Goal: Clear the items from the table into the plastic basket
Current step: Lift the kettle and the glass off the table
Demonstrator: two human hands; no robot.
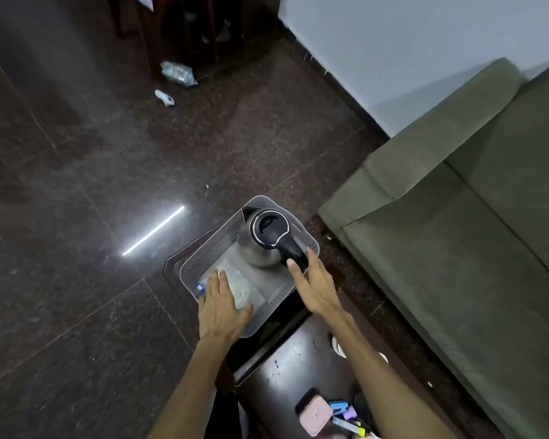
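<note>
A: So, what's in the plastic basket (268, 304)?
B: 1 steel kettle (260, 245), upright at far end, plus 1 clear bag (243, 288) w/ white bits, near end.
A: Hands?
B: Left hand (221, 307) flat on bag, fingers straight. Right hand (314, 285) open, fingertips touching kettle handle, no grip.
A: Table (286, 372)?
B: 1 pink case (316, 415), a few highlighters (346, 418) near edge.

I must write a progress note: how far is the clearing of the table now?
Done: the kettle stands in the plastic basket. In hand: the left hand lies flat on a clear packet inside it; the right hand is open by the kettle's handle. Left: a pink case and highlighters remain on the table.
</note>
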